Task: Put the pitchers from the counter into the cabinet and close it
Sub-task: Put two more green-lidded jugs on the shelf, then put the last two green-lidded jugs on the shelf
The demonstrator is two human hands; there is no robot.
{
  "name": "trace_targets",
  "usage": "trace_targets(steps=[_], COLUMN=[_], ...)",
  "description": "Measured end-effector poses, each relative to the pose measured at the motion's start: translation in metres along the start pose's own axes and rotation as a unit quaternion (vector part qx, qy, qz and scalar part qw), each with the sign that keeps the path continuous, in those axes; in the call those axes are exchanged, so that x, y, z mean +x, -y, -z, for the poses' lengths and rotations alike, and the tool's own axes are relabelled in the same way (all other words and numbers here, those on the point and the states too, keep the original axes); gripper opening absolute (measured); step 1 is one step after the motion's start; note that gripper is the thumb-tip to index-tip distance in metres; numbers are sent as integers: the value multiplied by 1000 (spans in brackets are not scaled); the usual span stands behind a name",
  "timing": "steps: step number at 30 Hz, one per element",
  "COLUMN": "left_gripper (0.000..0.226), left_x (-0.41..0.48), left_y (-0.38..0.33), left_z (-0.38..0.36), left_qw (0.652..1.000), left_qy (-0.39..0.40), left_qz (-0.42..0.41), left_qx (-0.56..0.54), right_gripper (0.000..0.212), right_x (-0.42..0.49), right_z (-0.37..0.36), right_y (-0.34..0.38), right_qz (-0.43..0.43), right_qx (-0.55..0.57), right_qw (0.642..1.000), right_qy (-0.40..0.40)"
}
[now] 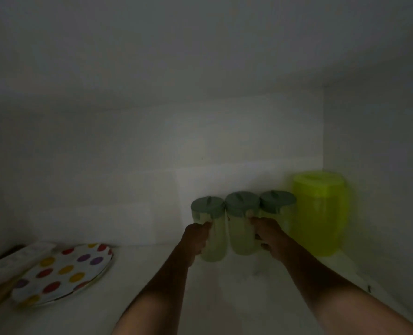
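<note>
I look into a dim white cabinet. Three pale pitchers with grey-green lids stand in a row on the shelf (224, 298): the left pitcher (212, 233), the middle pitcher (241, 228) and the right pitcher (276, 204). My left hand (197, 240) grips the left pitcher by its handle side. My right hand (270, 238) is wrapped around the handle of the middle pitcher and covers the lower part of the right one. A larger bright yellow-green pitcher (321, 213) stands in the back right corner, untouched.
A round plate with coloured dots (63, 272) lies on the shelf at the left, beside a pale flat item (14, 257) at the left edge. The cabinet's right wall (374, 189) stands close to the yellow-green pitcher. The picture is blurred and dark.
</note>
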State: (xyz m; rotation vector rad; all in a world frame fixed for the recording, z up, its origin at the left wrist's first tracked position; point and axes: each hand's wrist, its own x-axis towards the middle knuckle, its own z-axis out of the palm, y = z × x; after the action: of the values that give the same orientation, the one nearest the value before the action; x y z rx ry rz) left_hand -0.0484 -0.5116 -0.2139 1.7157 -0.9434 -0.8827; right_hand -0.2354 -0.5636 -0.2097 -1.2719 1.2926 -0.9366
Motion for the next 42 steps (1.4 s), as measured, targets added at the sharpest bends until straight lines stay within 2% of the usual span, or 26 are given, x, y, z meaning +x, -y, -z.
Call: trace_targets(steps=[2,5,12,17,20,25,32,37,42], left_gripper=[58,66,53,33,28,18,17,16,15], left_x=[-17,-54,-183,-286,-341,-431,-576,-703,-842], left_y=[-2,-5,17,56,82,120,212,294,401], left_z=[1,7,24,46,80,174,347,483,594], left_qw=[996,992,993,991,993,986,960,921,854], left_qy=[-35,-50,-68,-98,-88,-159,-277,-377,-479], left_qz=[-21,-40,-81,-91,-71,-46,32,97,201], left_qx=[84,113,48,23,32,25,16,-4,-22], right_gripper=[48,41,30,26,23,14,7,9,12], right_x=[-13,-41,-155,-254,-309,-393,-551,-682,-814], right_z=[6,20,33,7,-22,-105,-272,-408,-513], right_y=[5,7,-1,-29,-44,-48,-55,-81,-136], right_qz=[24,50,81,127,111,118,130,118,99], right_qx=[-51,-90,-124,-90,-94,-90,-107,-118,-165], right_qw=[998,994,988,981,972,951,895,846,774], right_qy=[-9,-24,40,116,186,272,413,507,603])
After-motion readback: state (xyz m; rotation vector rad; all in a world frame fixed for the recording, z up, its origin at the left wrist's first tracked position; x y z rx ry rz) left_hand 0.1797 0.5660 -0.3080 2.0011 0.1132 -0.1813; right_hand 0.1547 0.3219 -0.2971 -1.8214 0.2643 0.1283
